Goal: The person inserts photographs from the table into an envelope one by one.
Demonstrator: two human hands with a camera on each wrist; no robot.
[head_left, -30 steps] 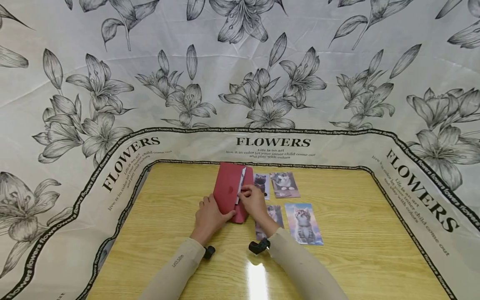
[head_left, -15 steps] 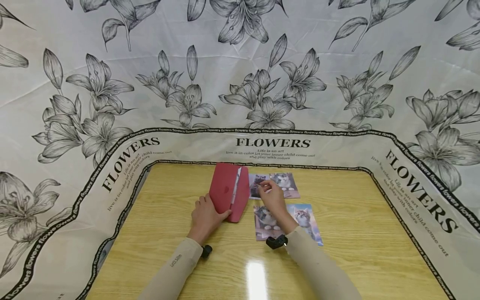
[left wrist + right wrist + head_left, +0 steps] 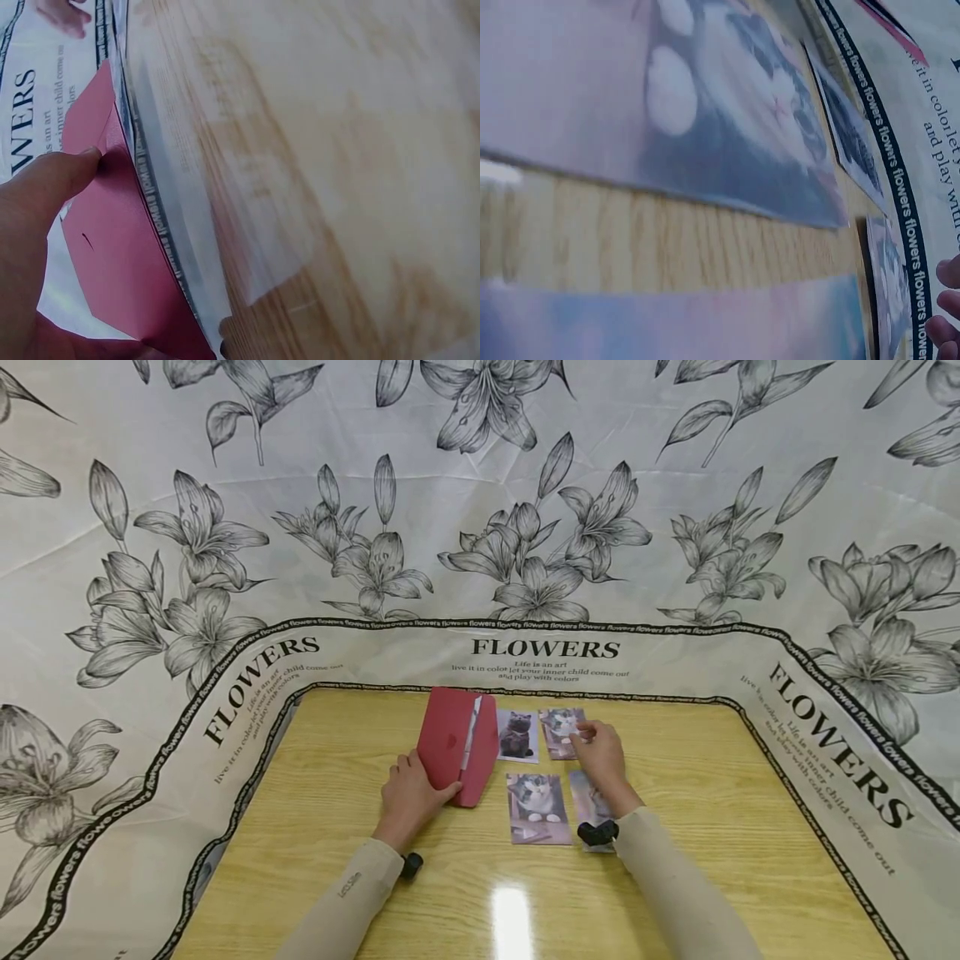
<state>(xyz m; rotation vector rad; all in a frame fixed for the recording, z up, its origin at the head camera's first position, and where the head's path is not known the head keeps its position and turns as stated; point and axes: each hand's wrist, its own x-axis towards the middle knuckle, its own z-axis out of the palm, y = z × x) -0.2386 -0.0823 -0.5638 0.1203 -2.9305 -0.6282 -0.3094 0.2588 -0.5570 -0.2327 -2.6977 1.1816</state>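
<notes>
Left fingers (image 3: 448, 792) pinching the red envelope (image 3: 446, 739) low down, right fingers (image 3: 590, 732) at the back-right cat card (image 3: 557, 731), can't tell if gripping.

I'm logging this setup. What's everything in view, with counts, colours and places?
Envelope: 1, red, left of cards
Paper: count unclear, white, inside envelope
Dark-cat card: 1, dark grey on pale, back left of four
Grey-and-white cat cards: 2, back right, front left
Pastel card: 1, blue-pink, front right
Table: 1, yellow, beneath cards
Flowered cloth: seemingly 1, black-and-white, around table
Wrist cameras: 2, black, at wrists
Sleeves: 2, beige, on arms
Left grip: 1, bare, holding envelope
Right grip: 1, bare, at back-right card
</notes>
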